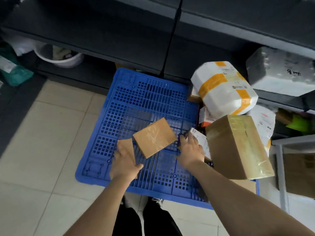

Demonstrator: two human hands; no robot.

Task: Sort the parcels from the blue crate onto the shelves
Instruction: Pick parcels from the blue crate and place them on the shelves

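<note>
A small brown cardboard box (154, 137), taped on top, lies tilted over the middle of the blue slatted crate (146, 99) on the floor. My left hand (125, 159) is at the box's lower left edge, fingers straight; blur hides whether it touches. My right hand (190, 149) is just right of the box with spread fingers, over a flat white parcel (202, 139). On the crate's right side are piled a large taped cardboard box (238, 147) and a white bag with yellow tape (221, 89). Dark shelves (119, 40) run across the back.
A grey bubble-wrapped parcel (281, 70) sits on the low shelf at right. A white basin (59, 58) and a green bag (13, 72) are under the shelf at left. A grey metal frame (281, 167) stands at right. Tiled floor lies left of the crate.
</note>
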